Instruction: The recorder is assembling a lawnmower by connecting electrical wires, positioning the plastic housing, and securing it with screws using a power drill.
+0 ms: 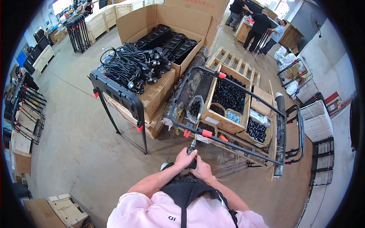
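Both my hands are closed around a power drill held in front of my body, its chuck and bit pointing away from me. My left hand wraps its front part; my right hand is at the rear, where the handle is mostly covered. The bit reaches the near bar of a black tubular frame, close to a red clip; whether it touches cannot be made out. This frame lies across a wooden crate of black plastic parts.
Left of the frame stands a black panel on legs, beside a carton heaped with black power cables. Smaller boxes hold black parts and silver screws. A pallet lies behind; several people work farther off.
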`<state>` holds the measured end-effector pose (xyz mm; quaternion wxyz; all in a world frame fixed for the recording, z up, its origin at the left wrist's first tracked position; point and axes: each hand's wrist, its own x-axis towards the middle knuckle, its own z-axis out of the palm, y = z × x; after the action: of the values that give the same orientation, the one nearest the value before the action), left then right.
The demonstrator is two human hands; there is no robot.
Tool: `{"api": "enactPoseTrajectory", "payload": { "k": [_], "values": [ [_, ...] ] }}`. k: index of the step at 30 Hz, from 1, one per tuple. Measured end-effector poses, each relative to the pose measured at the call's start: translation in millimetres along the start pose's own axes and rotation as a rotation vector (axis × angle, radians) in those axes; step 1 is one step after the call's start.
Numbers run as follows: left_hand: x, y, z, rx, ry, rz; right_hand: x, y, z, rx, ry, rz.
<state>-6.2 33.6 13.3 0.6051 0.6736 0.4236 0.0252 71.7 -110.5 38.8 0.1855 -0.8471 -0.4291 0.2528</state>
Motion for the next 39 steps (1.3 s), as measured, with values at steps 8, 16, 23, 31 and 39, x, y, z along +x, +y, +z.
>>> {"api": "enactPoseTrajectory", "payload": {
  "k": [8,16,23,31,39],
  "values": [
    [1.0,4.2,-5.5,-0.014,-0.043,-0.005,3.8,-0.8,-8.3,0.021,0.034,0.001],
    [4.3,3.6,-1.7,0.054,-0.029,-0.034,8.7,-5.4,-16.0,0.032,0.052,0.007],
    [4.7,8.8,-0.1,0.067,-0.006,-0.027,8.4,-4.8,-17.4,-0.015,0.064,-0.123],
    [-1.3,0.9,3.1,0.063,0.010,-0.026,2.5,-6.4,-8.9,-0.031,0.059,-0.109],
    [-8.8,-6.0,1.1,0.077,0.008,-0.038,-2.6,-8.9,-6.1,-0.015,0.010,-0.090]
  ]
}}
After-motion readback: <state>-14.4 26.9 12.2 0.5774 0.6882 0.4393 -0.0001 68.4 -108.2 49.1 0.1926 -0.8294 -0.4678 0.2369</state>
